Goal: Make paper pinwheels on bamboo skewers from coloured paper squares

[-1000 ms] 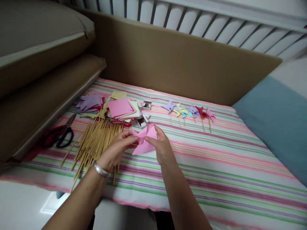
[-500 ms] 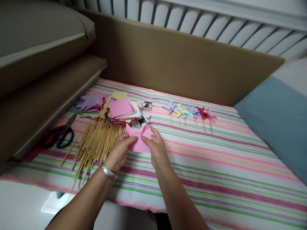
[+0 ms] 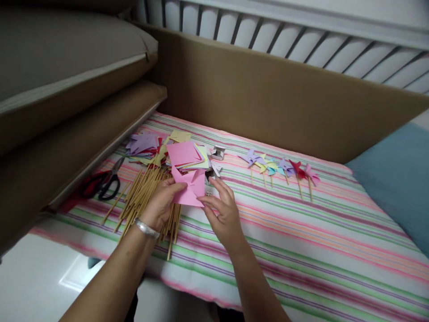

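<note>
My left hand [image 3: 161,204] pinches a folded pink paper piece [image 3: 191,188] just above the striped cloth [image 3: 301,232]. My right hand [image 3: 224,210] is off the paper, its fingers spread beside the piece's right edge, near some small silver pins [image 3: 208,193]. A bundle of wooden sticks [image 3: 142,197] lies under and left of my left hand. Behind it sits a stack of coloured paper squares [image 3: 184,154] with a pink sheet on top. A row of finished paper pinwheels [image 3: 279,167] lies to the right.
Red-handled scissors [image 3: 100,184] lie at the left edge by a brown cushion [image 3: 67,134]. Small white boxes [image 3: 217,152] sit behind the paper stack. A brown cardboard wall [image 3: 284,98] stands behind the cloth, and a blue cushion [image 3: 398,179] lies right.
My right hand has let go of the pink paper and opened; the left hand keeps hold. The view has shifted, so everything sits a little further right.
</note>
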A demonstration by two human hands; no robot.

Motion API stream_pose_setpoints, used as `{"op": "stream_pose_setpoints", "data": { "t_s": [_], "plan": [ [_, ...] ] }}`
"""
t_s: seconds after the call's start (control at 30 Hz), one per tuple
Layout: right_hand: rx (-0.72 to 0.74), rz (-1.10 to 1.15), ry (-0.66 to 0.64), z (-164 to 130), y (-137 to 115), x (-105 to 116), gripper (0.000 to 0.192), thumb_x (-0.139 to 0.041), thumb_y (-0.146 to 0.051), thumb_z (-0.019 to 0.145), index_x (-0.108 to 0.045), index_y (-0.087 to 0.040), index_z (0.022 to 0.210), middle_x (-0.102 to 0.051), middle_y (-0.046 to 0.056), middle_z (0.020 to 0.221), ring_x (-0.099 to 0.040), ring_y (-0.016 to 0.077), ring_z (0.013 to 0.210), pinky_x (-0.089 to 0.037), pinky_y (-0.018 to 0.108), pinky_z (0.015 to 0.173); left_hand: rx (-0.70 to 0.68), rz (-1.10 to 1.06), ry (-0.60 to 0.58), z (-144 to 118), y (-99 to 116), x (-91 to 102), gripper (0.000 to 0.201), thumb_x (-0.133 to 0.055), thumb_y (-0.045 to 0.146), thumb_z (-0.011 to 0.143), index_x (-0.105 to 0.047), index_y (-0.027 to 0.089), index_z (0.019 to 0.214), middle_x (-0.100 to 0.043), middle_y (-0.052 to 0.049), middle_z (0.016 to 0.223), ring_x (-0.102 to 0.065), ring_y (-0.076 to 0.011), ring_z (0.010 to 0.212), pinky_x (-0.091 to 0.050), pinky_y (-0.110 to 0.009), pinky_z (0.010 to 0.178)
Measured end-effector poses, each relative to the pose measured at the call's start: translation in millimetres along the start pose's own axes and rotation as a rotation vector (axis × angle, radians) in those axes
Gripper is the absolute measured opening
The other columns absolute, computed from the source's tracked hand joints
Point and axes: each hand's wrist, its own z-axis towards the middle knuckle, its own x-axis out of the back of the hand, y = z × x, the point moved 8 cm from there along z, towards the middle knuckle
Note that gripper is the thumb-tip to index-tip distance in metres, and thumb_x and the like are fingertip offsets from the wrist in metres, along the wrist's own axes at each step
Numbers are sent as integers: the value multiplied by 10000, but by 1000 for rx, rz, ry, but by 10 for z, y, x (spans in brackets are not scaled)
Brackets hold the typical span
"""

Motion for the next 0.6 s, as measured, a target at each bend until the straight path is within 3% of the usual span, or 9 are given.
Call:
{"op": "stream_pose_setpoints", "data": {
  "t_s": [0.13,0.4,0.6],
  "plan": [
    [-44,42,-15,25,20,-5,125,-576,-180,801,-685,-238,815,-439,50,1376,-265,245,1339,-291,472,1052,9,31,-41,-18,-39,-53,240,-750,166,508,-701,104,735,-696,-38,634,-593,-118,531,-451,-218,551],
    [-350,156,28,-18,253,7,70,-623,-260,762,-678,-227,736,-472,65,1353,-289,244,1331,-274,473,1059,27,161,-171,-86,-183,-250,229,-724,157,528,-711,111,752,-695,-41,673,-580,-111,574,-420,-210,587],
    [-406,130,42,-39,324,13,66,-635,-245,741,-667,-220,689,-492,80,1329,-319,264,1308,-293,502,1035,60,210,-189,-93,-246,-307,151,-718,158,512,-700,118,657,-666,-24,600,-548,-105,536,-386,-206,557]
  ]
}}
